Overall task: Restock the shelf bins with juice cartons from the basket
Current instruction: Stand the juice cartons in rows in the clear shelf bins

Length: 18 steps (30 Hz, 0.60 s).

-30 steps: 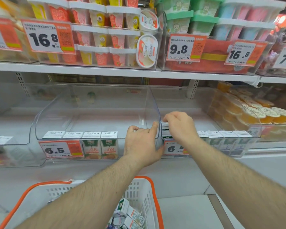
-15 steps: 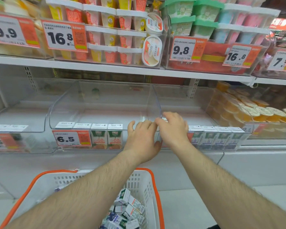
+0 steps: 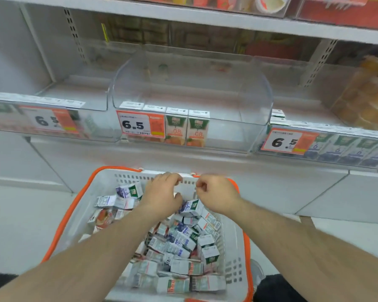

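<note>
both hands down over the far end of the basket (image 3: pixel 79 205), which sits on the floor below the shelf. left hand (image 3: pixel 162 194) hangs with fingers curled loosely downward, nothing visibly in it; it sits just above the loose juice cartons (image 3: pixel 179 243). right hand (image 3: pixel 216 195) is curled into a loose fist with fingertips pinched together; cannot tell whether it has anything between them. a blue-printed carton (image 3: pixel 191 208) lies tilted directly under and between the two hands, likely the next pick.

cartons in the basket are jumbled, mixed orange and blue prints, lying at all angles.

middle bin (image 3: pixel 258 101) holds only a short front row of orange cartons (image 3: pixel 187 129) behind its 6.5 tag (image 3: pixel 140 125); the space beside and behind them is open. right bin (image 3: pixel 264 140) shows blue cartons along its front.

judgement for the pick: sort by print before lifting, orange to the middle bin, blue to the right. take each carton by its flat sides, not the corners, and turn the face forward on the way up so it lands upright against the existing row.
</note>
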Each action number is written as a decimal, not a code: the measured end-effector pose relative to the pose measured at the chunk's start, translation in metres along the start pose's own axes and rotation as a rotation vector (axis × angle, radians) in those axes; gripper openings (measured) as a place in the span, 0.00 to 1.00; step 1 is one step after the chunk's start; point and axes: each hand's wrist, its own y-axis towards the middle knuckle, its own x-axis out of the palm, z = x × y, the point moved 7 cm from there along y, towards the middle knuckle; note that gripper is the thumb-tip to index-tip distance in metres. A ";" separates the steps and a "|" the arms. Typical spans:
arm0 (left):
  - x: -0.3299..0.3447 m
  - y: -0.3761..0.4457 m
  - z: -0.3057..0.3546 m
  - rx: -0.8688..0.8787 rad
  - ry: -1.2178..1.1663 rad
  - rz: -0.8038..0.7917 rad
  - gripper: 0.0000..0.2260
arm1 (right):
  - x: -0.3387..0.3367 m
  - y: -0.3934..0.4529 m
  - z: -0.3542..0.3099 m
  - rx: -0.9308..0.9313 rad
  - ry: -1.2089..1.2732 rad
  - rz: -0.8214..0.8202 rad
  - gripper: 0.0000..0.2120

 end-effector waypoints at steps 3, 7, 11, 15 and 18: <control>0.025 -0.005 -0.040 -0.119 -0.047 -0.062 0.17 | 0.042 0.007 0.031 0.149 0.030 -0.184 0.06; 0.063 -0.014 -0.073 -0.192 0.001 -0.196 0.18 | 0.087 0.000 0.064 0.274 -0.004 -0.364 0.10; 0.102 -0.014 -0.085 -0.139 0.072 -0.291 0.22 | 0.130 -0.008 0.094 0.335 -0.149 -0.497 0.08; 0.129 -0.001 -0.080 -0.003 0.291 -0.377 0.28 | 0.159 -0.014 0.102 0.357 -0.214 -0.591 0.11; 0.148 0.006 -0.081 0.024 0.336 -0.475 0.31 | 0.177 -0.022 0.106 0.380 -0.204 -0.627 0.18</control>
